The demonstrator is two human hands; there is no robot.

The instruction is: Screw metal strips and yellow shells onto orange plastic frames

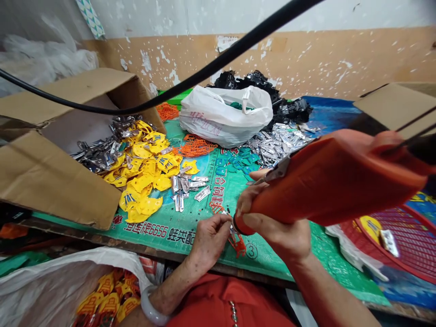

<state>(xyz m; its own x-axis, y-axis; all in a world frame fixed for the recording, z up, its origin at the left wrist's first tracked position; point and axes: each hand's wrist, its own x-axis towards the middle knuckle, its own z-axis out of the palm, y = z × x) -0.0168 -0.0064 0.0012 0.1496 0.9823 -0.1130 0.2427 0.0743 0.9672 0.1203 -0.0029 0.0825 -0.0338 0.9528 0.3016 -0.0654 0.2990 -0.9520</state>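
Note:
My right hand (282, 234) is wrapped round the body of an orange electric screwdriver (334, 181), whose nose points down and left. My left hand (211, 236) is closed in a pinch just beside that nose. Between its fingertips and the tool is an orange plastic frame (239, 246) with a shiny metal bit on it, partly hidden by fingers and tool. Small dark specks, perhaps screws, lie on the green sheet near my left hand. Beyond my hands are loose metal blade pieces (184, 186), yellow plastic covers (146, 181) and small teal plastic parts (241, 161).
A cardboard box (61, 181) lies tipped at left. A white plastic bag (221, 116) stands behind, near orange frames (195, 146) and metal pieces (281, 143). At right are a red basket (413, 236) and another box (395, 106). A black cable (204, 72) crosses overhead.

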